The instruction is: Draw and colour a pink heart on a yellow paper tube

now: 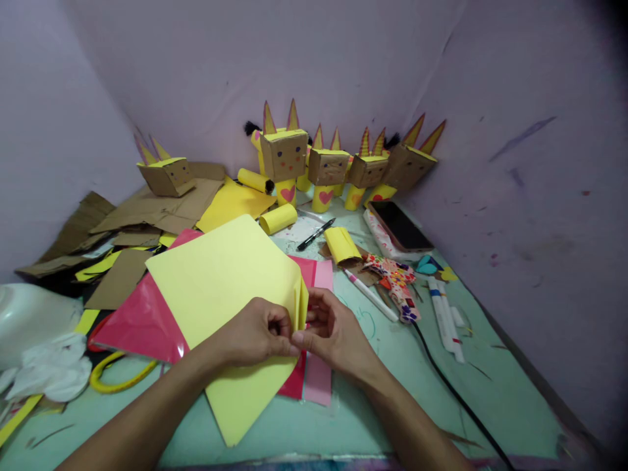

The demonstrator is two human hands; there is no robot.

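A large sheet of yellow paper [220, 275] lies at an angle in front of me, its right side folded up in narrow pleats. My left hand [267, 330] pinches the folded edge from the left, thumb and fingers together. On the other side, my right hand [333, 330] grips the same fold, its thumb close to my left thumb. Under the yellow paper are a glossy red sheet [142, 320] and a pink sheet [318, 379]. The fingertips at the fold are partly hidden.
Several cardboard-headed figures [284, 157] with pointed ears stand against the wall. Cardboard pieces [157, 203] are piled at left. Yellow paper tubes [279, 219], a black pen [315, 234], a phone [400, 226], a flower-patterned hot glue gun [397, 281] with a black cord, and markers [445, 320] lie around.
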